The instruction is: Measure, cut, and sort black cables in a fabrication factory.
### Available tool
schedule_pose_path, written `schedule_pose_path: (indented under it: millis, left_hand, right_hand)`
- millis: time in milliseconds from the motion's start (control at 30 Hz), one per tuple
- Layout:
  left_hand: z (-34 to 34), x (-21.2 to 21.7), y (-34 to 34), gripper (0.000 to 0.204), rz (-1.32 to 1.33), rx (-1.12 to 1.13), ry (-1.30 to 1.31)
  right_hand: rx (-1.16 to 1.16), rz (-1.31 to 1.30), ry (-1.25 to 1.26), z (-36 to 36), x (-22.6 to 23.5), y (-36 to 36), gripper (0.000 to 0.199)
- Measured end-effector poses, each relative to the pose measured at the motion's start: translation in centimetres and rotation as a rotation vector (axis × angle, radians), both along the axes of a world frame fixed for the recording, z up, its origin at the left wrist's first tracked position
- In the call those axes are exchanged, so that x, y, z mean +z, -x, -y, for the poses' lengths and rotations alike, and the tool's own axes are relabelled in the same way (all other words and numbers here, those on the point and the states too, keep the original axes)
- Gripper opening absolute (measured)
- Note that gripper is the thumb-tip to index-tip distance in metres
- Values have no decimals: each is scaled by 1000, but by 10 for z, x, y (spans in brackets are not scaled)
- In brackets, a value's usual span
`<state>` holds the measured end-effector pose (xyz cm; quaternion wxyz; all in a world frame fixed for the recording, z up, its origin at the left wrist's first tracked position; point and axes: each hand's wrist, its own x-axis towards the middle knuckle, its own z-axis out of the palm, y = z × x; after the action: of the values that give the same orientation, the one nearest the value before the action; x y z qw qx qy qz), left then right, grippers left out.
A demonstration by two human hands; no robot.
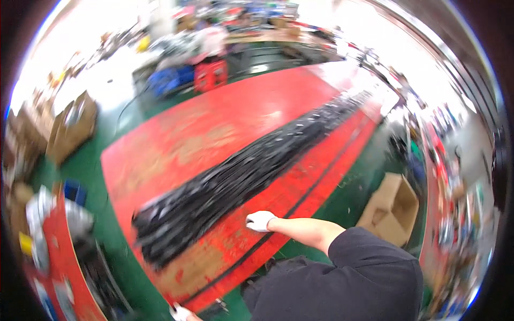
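A long bundle of black, glossy strips [225,184] lies lengthwise along a worn red table [176,134]. My right hand [260,221], in a white glove, is over the table just to the near side of the bundle and apart from it. Its fingers are curled closed, and whatever they may hold is hidden. At the bottom edge of the view, by the table's near end, is my left hand [183,313], also white-gloved. It is partly cut off and blurred, so its grip does not show. A small dark object [218,306] sits near it at the table corner.
An open cardboard box [390,211] stands on the green floor to the right, another carton [72,128] to the left. A red crate [211,75] and blue bags [168,81] are beyond the table. Cluttered shelving [455,214] lines the right side.
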<state>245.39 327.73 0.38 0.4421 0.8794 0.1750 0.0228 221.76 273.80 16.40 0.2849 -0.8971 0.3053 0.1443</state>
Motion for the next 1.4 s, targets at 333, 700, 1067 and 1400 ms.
schedule_pose_path:
  millis: [333, 700, 1067, 1400]
  left_hand:
    - [130, 16, 48, 44, -111, -279, -471]
    - [162, 26, 47, 43, -153, -350, -567]
    - [161, 28, 30, 41, -92, -472, -596]
    - [154, 23, 28, 40, -136, -460, -646]
  right_hand:
    - [-995, -327, 90, -43, -77, 420, 46]
    - [-940, -513, -297, -159, -94, 415, 51]
    - [-558, 173, -195, -50, -37, 120, 47]
    - [-660, -218, -269, -98, -68, 222, 50]
